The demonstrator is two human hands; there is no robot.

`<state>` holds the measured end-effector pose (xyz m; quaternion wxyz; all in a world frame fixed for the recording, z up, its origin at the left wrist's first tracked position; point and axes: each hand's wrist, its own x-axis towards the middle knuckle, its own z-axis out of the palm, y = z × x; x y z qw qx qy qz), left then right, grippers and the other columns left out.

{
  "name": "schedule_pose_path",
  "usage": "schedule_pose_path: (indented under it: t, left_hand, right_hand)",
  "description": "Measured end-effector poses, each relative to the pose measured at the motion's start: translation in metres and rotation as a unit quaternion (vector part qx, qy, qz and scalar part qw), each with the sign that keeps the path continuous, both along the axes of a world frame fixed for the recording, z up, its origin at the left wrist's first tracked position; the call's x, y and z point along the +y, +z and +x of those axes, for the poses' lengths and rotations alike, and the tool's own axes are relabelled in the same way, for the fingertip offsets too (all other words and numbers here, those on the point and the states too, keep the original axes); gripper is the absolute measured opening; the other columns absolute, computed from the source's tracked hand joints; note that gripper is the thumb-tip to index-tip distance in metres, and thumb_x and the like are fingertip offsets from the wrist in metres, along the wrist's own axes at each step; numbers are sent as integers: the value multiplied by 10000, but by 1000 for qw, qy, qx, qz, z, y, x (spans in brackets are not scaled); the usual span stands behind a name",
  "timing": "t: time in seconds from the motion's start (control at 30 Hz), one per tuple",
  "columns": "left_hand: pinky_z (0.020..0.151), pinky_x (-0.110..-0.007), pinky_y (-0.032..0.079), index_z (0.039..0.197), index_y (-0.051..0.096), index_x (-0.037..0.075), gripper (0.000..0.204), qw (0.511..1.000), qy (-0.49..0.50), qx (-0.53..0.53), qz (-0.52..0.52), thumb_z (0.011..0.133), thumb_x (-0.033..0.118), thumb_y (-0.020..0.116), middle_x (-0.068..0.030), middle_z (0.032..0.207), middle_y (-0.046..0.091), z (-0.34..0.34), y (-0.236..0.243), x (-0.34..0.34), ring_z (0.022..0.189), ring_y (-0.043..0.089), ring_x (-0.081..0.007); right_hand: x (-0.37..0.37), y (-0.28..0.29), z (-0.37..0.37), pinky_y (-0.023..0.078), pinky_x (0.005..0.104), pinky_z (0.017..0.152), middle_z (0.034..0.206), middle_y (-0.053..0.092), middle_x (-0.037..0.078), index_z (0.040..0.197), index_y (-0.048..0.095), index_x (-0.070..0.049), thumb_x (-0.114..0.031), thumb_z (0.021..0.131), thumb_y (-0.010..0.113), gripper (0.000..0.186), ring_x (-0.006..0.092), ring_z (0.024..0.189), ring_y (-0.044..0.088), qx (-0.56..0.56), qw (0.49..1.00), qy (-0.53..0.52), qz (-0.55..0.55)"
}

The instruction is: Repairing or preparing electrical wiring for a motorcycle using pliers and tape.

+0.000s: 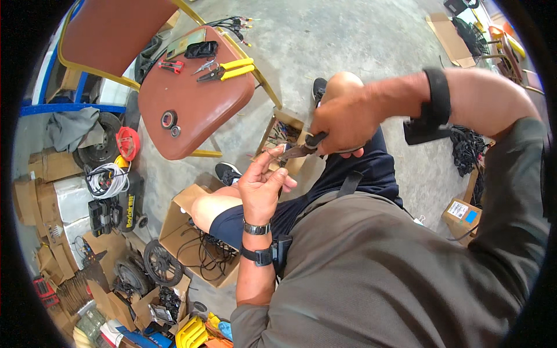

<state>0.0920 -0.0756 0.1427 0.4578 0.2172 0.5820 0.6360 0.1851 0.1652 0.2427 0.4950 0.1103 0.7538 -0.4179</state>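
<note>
Dark-handled pliers (303, 148) sit in the right hand (345, 124), fist wrapped round the grips, wrist strap visible. Tool's long axis runs roughly level, nose pointing toward the person's left, straight at the left hand (261, 184).

Left hand: raised palm-up, fingers curled, thumb and fingertips pinching a small piece (277, 152), possibly a wire end; too small to tell for sure. Piece lies just above the left fingertips and touching, or all but touching, the pliers' nose. Key relation: the piece is directly off the tip of the tool, on its long axis. Right hand is the one working; left hand only steadies.

Both hands are held over the lap, above a cardboard box (285, 134) of small parts on the concrete floor (348, 40).

Beyond the left hand, further out: red chair seat (191, 104) carrying yellow-handled pliers (229, 71), a small red cutter (171, 66), a tape roll (169, 119). Below the left forearm, an open carton of black cables (203, 255).
</note>
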Motion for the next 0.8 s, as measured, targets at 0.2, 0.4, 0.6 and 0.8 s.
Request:
schedule_pose_path:
  t: [0.2, 0.4, 0.6, 0.8]
  left_hand:
    - [564, -278, 541, 1307, 547, 1, 434, 998, 19, -51, 6, 885, -68, 622, -226, 1319, 597, -7, -10, -3, 672, 682, -199]
    - [562, -290, 531, 1299, 531, 30, 430, 992, 42, -104, 54, 890, -36, 647, -249, 1327, 587, -13, -22, -8, 659, 674, -214]
    - [573, -297, 535, 1279, 540, 29, 414, 993, 54, -94, 43, 885, -47, 642, -251, 1334, 581, -8, -19, -7, 678, 685, -225]
    - [575, -287, 533, 1215, 567, 19, 365, 997, 50, -44, 38, 870, -87, 624, -241, 1319, 593, -4, -21, -4, 690, 690, -215]
  right_hand:
    - [-16, -14, 32, 489, 492, 881, 951, 674, 284, 1043, 611, 60, -268, 949, 528, 351, 449, 960, 640, 189, 979, -57, 48]
    - [-15, -35, 36, 551, 413, 632, 808, 684, 182, 1032, 584, 69, -267, 958, 525, 349, 304, 711, 688, 164, 981, -104, -26]
    - [-19, -16, 37, 533, 323, 562, 789, 665, 80, 979, 589, 25, -256, 996, 537, 286, 179, 651, 652, 64, 983, -157, -66]
    - [-16, -13, 36, 555, 308, 556, 829, 675, 81, 1015, 589, 31, -252, 1008, 516, 293, 174, 699, 677, 33, 979, -173, -100]
